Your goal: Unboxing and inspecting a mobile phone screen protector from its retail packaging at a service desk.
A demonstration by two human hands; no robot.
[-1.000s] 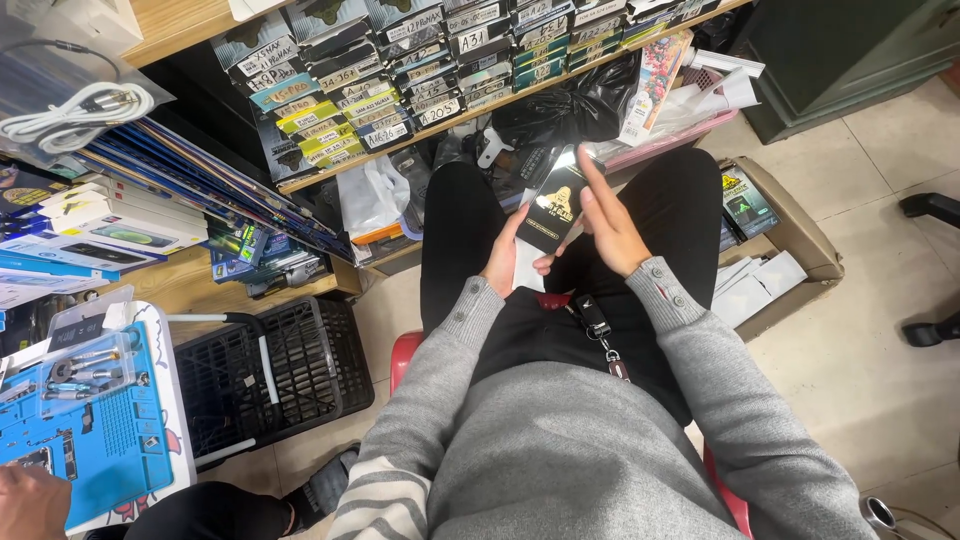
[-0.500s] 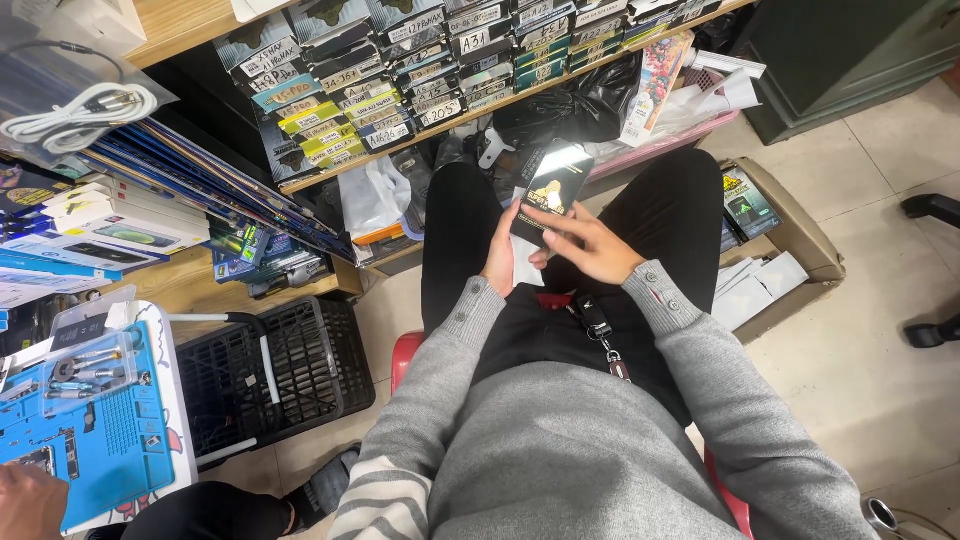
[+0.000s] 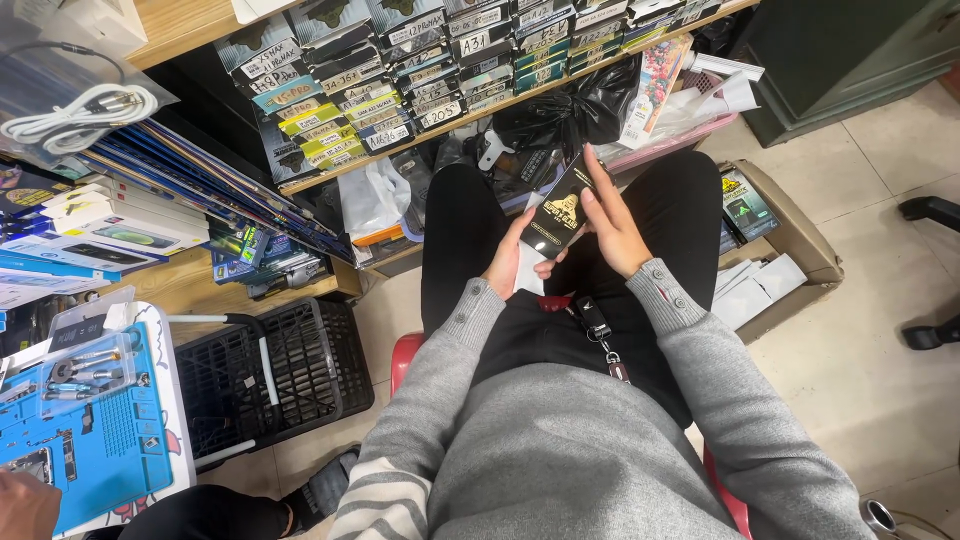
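Black flat package [image 3: 560, 212] with a gold emblem on its face sits tilted between the seated person's two hands, above the knees and in front of the far shelf. On that wooden shelf [image 3: 200, 30] stand rows of slim boxes [image 3: 400, 90], dark ones with white handwritten label strips and a few with yellow or green bands, packed edge-on from left to right. Below them, at the far left, more flat blue and white packages [image 3: 120, 225] lean in a stack, and a coiled white cable in a clear bag [image 3: 80, 115] lies above them. A black plastic bag [image 3: 580, 110] bulges under the shelf just beyond the package. On the right, an open cardboard box [image 3: 800, 245] on the floor holds a dark green package and white papers. At near left a black plastic crate [image 3: 270, 380] stands on the floor beside a blue work mat [image 3: 90, 440] carrying a clear case of small tools. The left hand [image 3: 508, 262] cups the package's lower edge from beneath, fingers curled on it; the right hand [image 3: 610, 225] is nearly flat, fingers stretched along the package's right side, thumb tucked under its lower edge, so both hands grip it between them.
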